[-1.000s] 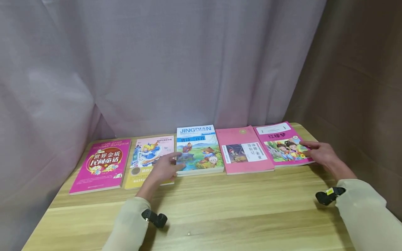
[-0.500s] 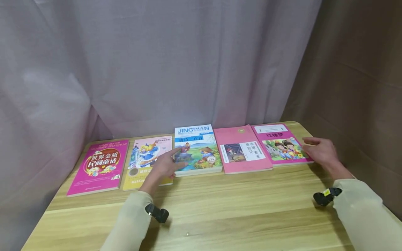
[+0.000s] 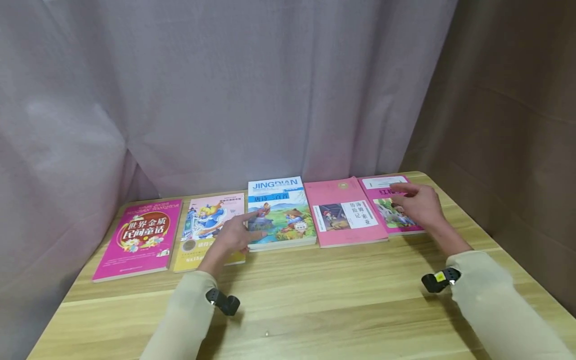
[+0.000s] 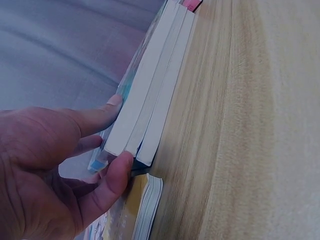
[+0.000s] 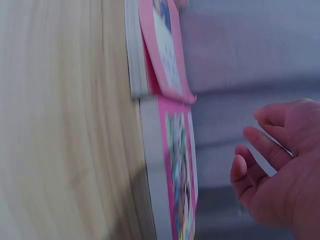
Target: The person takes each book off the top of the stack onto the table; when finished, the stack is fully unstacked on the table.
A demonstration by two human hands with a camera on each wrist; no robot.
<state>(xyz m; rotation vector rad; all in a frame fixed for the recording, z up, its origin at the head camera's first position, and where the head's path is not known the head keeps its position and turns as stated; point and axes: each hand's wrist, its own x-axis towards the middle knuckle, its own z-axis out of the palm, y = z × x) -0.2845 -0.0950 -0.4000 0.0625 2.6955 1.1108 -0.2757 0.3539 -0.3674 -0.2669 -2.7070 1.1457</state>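
Observation:
My left hand lies over the yellow-and-pink book, its fingers reaching the left side of the blue "JINGDIAN" book. In the left wrist view, fingertips touch the cover edge and corner of this book, under which more page blocks are stacked. My right hand hovers above the magenta book at the row's right end and hides part of its cover. Loosely bent and holding nothing, its fingers are apart from that book in the right wrist view.
A pink book lies between the blue and magenta ones, and another magenta book is at the far left. The wooden table backs onto a grey curtain, with a brown curtain on the right.
My right hand has left the right edge of the magenta book and moved left, over its cover. My left hand stays beside the blue book. The head view has shifted slightly.

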